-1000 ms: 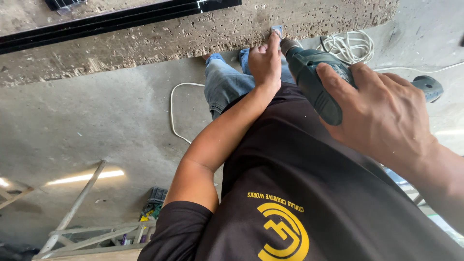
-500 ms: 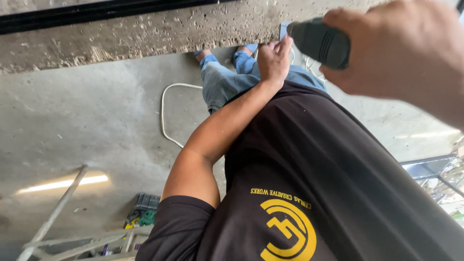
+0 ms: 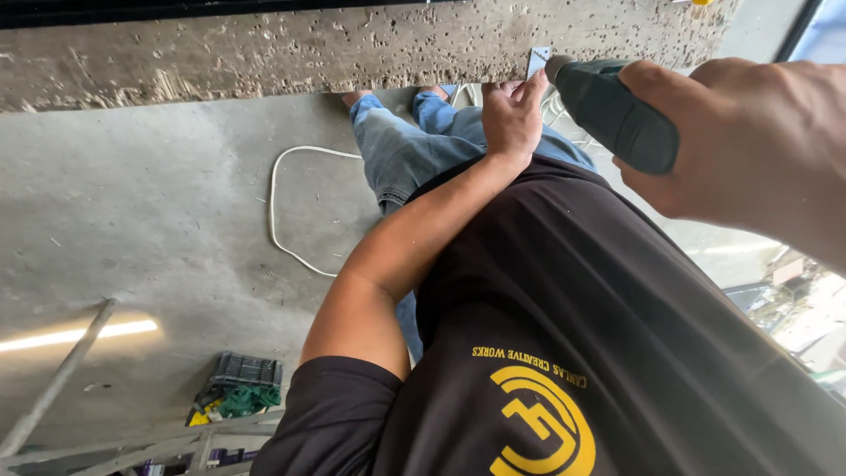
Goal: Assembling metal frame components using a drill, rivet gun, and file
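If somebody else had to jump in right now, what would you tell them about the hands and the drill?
Left hand: pinches a small metal bracket against the rough concrete beam.
Right hand: grips the dark power drill, its nose at the bracket.
Below: white cable looped on the concrete floor, green crate beside scaffold bars.
Done: bracket placed, drill lined up.
Left: whether a fastener is in cannot be told; keep the bracket steady.
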